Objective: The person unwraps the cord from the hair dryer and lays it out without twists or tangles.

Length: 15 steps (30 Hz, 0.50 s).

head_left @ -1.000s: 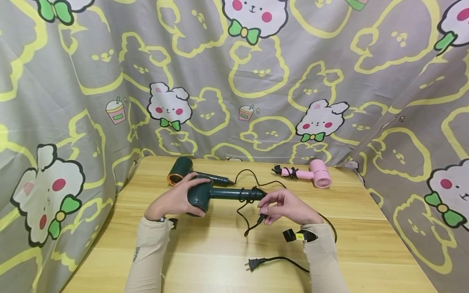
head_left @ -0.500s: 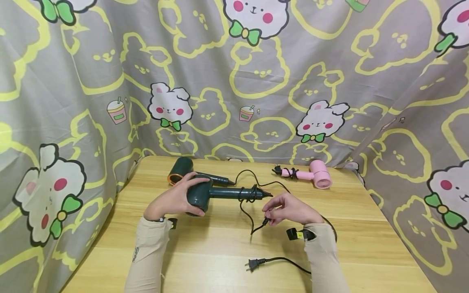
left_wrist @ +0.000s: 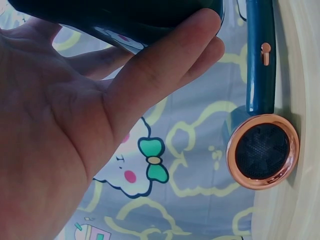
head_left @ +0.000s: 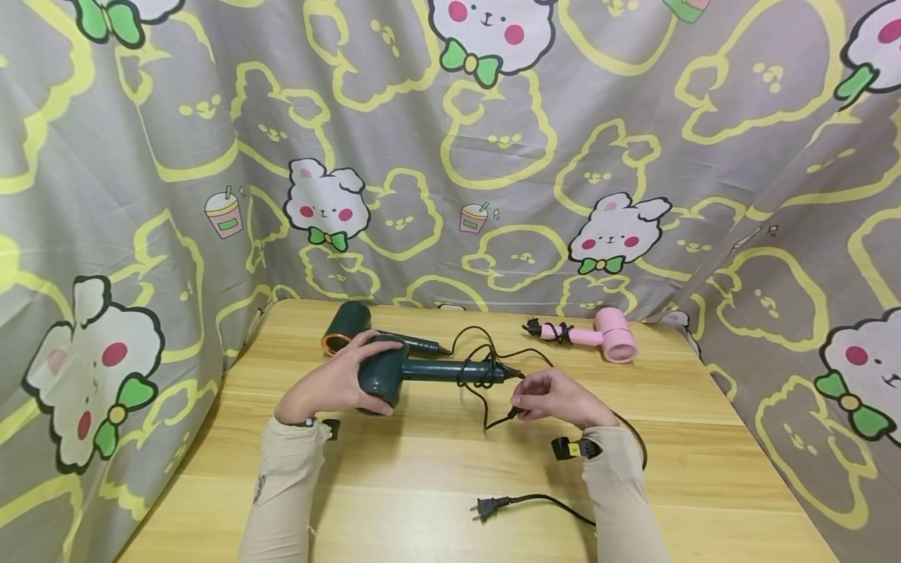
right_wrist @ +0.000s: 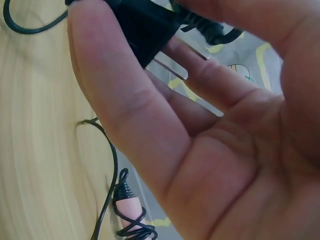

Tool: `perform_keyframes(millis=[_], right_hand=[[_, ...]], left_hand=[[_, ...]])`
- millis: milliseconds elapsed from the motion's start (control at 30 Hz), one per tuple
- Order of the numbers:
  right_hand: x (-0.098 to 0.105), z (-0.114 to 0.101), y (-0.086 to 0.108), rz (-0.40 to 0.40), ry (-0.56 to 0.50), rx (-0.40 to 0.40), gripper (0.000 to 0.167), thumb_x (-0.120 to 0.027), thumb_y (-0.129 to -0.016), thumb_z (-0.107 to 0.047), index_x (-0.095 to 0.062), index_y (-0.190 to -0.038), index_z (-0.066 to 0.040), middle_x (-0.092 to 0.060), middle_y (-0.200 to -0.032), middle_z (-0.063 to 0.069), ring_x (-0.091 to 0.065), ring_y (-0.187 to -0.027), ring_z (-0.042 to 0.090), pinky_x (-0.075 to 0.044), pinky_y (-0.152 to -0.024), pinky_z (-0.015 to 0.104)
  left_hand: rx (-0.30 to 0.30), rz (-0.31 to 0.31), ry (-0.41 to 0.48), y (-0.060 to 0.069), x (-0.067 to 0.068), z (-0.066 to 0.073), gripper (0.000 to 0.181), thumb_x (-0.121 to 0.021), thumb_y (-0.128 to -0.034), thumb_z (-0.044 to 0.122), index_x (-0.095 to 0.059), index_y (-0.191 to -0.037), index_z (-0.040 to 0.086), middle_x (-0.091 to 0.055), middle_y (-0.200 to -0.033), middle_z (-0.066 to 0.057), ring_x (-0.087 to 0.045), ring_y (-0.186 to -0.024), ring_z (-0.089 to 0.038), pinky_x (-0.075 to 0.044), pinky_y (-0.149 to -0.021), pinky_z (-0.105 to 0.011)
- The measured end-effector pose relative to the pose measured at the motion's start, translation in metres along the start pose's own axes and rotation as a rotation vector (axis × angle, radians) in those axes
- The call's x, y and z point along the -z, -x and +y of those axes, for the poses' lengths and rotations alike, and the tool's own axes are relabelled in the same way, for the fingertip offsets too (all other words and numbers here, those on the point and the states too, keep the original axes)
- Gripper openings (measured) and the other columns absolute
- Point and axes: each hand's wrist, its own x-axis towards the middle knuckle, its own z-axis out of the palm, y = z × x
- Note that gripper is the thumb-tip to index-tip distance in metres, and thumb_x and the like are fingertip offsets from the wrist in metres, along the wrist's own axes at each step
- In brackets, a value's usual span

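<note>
A dark green hair dryer (head_left: 432,371) is held just above the table, handle pointing right. My left hand (head_left: 334,383) grips its head, thumb on the near side and fingers over the top. Black cord loops loosely around the far end of the handle. With thumb and fingers, my right hand (head_left: 556,399) pinches the black two-pin plug (right_wrist: 145,32) of that cord; its metal prongs show in the right wrist view. Behind the held dryer lies a second green hair dryer (head_left: 349,324) with a copper-coloured rim, partly hidden by my left hand.
A pink hair dryer (head_left: 614,335), its cord wrapped on the handle, lies at the back right. Another plug (head_left: 493,507) lies on the wooden table (head_left: 394,500) near the front, its cord running under my right arm. A patterned curtain (head_left: 493,156) surrounds the table.
My right hand has moved slightly right and up with the plug, away from the handle's end. A cord loop now stands up around the handle. The left hand has stayed in place.
</note>
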Motion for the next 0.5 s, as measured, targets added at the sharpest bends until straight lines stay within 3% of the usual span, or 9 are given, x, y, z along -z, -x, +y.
perform_keyframes(millis=[233, 500], right_hand=[[0.0022, 0.0053, -0.0045, 0.149, -0.061, -0.037, 0.041, -0.067, -0.097, -0.004, -0.055, -0.127, 0.022, -0.069, -0.115, 0.034, -0.076, -0.096, 0.040, -0.060, -0.091, 0.047], [0.0073, 0.0098, -0.0077, 0.326, -0.118, -0.042, 0.034, -0.065, -0.095, 0.003, -0.059, -0.124, 0.020, -0.074, -0.106, 0.022, -0.077, -0.089, 0.025, -0.062, -0.087, 0.038]], left_hand=[[-0.012, -0.003, 0.001, -0.0004, -0.0005, 0.0002, 0.102, -0.098, -0.0605, 0.053, -0.053, -0.149, 0.034, -0.028, -0.165, -0.020, -0.051, -0.133, -0.047, -0.052, -0.096, -0.057], [-0.008, 0.000, 0.007, -0.0006, -0.0003, 0.0003, 0.102, -0.099, -0.0590, 0.051, -0.053, -0.149, 0.035, -0.029, -0.164, -0.018, -0.053, -0.130, -0.044, -0.052, -0.096, -0.055]])
